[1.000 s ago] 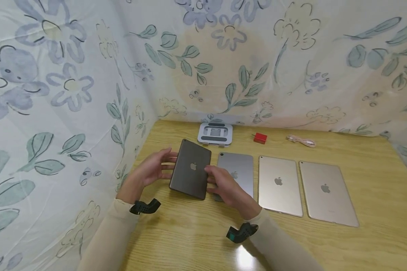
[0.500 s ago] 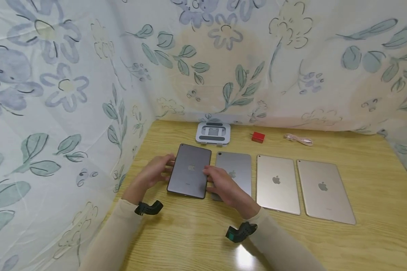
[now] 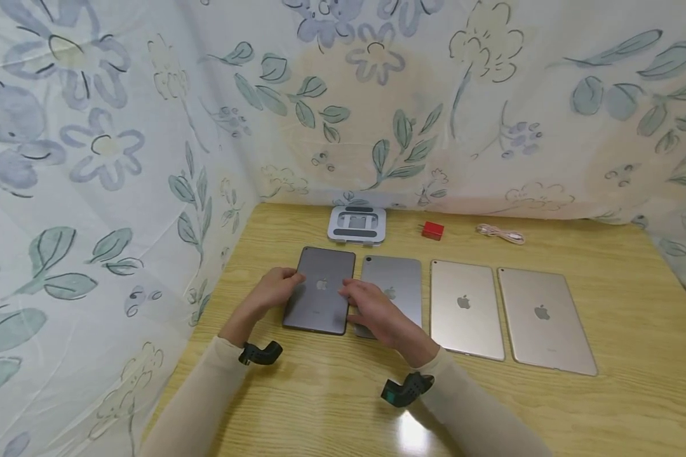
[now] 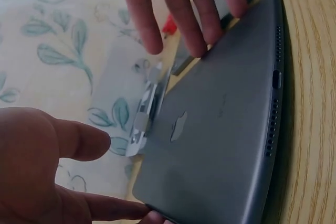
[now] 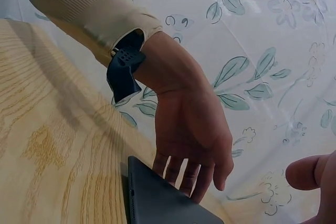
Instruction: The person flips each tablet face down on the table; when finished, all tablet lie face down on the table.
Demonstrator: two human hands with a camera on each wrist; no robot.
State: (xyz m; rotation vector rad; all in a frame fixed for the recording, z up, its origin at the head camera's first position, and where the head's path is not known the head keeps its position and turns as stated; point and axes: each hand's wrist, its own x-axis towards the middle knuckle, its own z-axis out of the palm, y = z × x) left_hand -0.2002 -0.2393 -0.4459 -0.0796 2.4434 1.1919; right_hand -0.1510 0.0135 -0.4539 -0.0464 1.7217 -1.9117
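Observation:
A dark grey tablet [image 3: 320, 292] with an apple logo lies back side up on the table, nearly flat. My left hand [image 3: 274, 289] is at its left edge, thumb over the back; the left wrist view shows that thumb [image 4: 84, 140] extended and off the surface. From the right, my right hand [image 3: 380, 311] reaches across a lighter grey tablet [image 3: 406, 273], partly covering it. Its fingers [image 4: 178, 9] are straight and meet the dark tablet's right edge. Neither hand curls around the tablet. In the right wrist view the left hand [image 5: 191, 124] has loose fingers beside it.
Two gold-toned tablets [image 3: 469, 311] lie further right in the same row. Behind the row are a folded silver stand [image 3: 357, 233], a red charging plug [image 3: 432, 230] and a coiled pale cable [image 3: 500, 233]. Floral cloth [image 3: 309, 95] rises behind and at the left.
The dark tablet has gone from tilted to nearly flat on the table. My left hand has moved right, its thumb now over the tablet's left edge. The right hand has stayed nearly in place.

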